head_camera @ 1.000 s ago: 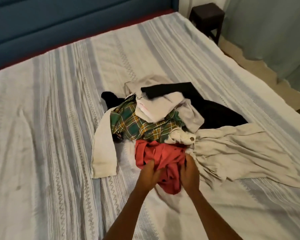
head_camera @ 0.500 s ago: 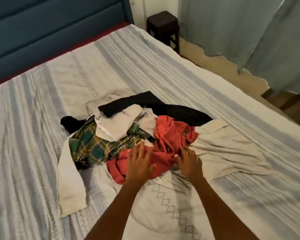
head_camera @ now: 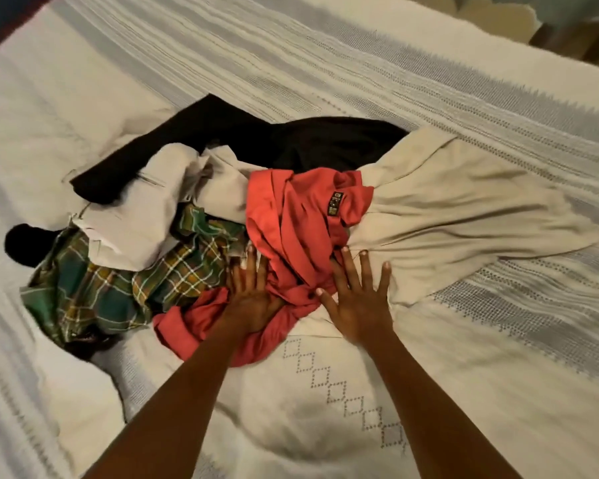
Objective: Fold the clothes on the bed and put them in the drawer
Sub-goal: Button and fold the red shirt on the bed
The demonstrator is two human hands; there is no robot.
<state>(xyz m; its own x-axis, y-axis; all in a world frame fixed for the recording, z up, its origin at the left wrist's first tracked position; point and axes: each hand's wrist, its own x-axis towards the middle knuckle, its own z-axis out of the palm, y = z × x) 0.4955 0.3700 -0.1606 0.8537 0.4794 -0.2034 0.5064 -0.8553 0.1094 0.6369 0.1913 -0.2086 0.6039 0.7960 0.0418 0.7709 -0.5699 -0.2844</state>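
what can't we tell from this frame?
- Drawer: outside the head view.
- Red garment: type unclear, bunched; left hand covers its lower part.
- Black garment: near end buried under the beige garment.
- Plaid garment: partly under a white one.
- Right hand: flat, fingers spread; pressure unknown.

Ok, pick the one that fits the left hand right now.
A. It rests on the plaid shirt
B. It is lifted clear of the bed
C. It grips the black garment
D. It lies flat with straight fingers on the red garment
D: the left hand lies spread, fingers straight, on the red garment, gripping nothing.
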